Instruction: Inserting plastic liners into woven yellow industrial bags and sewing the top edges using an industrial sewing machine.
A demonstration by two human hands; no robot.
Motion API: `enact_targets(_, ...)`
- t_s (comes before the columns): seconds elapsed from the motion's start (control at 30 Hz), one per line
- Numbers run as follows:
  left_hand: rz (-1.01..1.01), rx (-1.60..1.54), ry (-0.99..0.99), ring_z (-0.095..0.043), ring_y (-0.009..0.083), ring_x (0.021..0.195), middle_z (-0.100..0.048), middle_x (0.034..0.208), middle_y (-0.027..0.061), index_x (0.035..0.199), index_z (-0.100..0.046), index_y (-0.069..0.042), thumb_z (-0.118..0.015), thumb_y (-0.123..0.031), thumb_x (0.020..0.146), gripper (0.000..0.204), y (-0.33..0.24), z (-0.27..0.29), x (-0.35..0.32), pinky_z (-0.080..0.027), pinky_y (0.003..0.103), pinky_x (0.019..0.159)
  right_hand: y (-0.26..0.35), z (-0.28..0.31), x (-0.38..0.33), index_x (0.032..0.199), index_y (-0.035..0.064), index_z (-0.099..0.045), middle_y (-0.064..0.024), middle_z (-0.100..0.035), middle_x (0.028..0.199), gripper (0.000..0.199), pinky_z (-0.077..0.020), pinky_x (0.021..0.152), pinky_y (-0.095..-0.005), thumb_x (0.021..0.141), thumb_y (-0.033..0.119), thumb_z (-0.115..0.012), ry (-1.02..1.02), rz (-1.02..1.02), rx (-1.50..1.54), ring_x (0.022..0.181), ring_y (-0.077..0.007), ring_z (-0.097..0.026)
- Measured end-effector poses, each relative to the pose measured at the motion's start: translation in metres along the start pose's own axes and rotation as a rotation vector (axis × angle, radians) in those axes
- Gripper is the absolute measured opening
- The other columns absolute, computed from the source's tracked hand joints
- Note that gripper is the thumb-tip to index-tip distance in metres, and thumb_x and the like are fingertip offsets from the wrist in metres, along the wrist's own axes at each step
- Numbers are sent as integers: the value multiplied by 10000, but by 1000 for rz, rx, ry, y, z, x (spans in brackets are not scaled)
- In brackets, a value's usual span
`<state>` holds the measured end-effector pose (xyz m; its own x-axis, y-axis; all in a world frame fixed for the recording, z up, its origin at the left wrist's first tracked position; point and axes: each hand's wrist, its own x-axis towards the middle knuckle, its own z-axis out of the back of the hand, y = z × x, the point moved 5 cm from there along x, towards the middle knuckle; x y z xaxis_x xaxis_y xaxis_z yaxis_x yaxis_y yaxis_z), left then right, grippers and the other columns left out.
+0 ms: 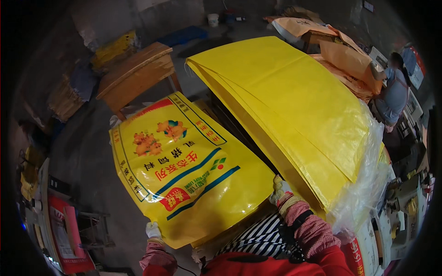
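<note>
A glossy yellow woven sack (193, 202), printed with cartoon pigs, blue stripes and coloured lettering, lies spread flat in front of me. My left hand (153, 231), in a white glove, grips its near left corner. At the near right corner my right hand (281, 191), also gloved, has its fingers closed on the sack's edge. Just to the right rises a large stack of plain yellow sacks (285, 101), its folded edges facing the printed sack. What supports the printed sack is mostly hidden beneath it.
Clear plastic wrap (368, 179) bunches along the stack's right side. A wooden table (138, 69) stands beyond the printed sack. Far right, a person (393, 92) is beside orange-brown sacks (343, 60). A red-and-white bundle (66, 234) and a metal stand (94, 227) are at left.
</note>
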<state>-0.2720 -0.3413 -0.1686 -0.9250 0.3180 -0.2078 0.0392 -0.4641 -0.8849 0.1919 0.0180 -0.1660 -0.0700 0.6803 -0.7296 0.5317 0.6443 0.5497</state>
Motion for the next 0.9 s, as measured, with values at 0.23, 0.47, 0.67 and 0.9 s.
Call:
enact_targets(0.23,21,211,57,-469,123,595,-547,687,41,808,-529,-7,-530,-103,851,106,9,63,77,-405,268,555,-22,-77,-49,1064,101,-530,-64,-587,965,258,-443,788,-457,848,241,-544,56,26,-135,872,-227,-545)
enact_targets(0.47,213,545,171,-517,161,712,-580,813,82,956,-538,-12,-491,-72,848,132,-87,13,79,-415,293,653,-22,-71,-35,1066,89,-540,-65,-594,941,273,-443,788,-411,851,257,-535,392,481,-622,844,-217,-544)
enact_targets(0.67,362,-120,304,-532,226,753,-563,918,101,1088,-481,-42,-496,-30,809,280,-3,37,147,-437,344,654,9,-235,-209,1065,69,-552,-189,-596,966,373,-466,730,-390,819,336,-465,290,545,-1272,820,-322,-587)
enact_targets(0.9,175,-82,391,-556,279,791,-579,1012,130,1034,-519,-16,-475,-196,828,277,-123,5,182,-449,373,695,147,-223,-409,984,91,-611,-139,-610,861,230,-480,744,-360,761,125,-571,559,1265,-1184,816,-287,-593)
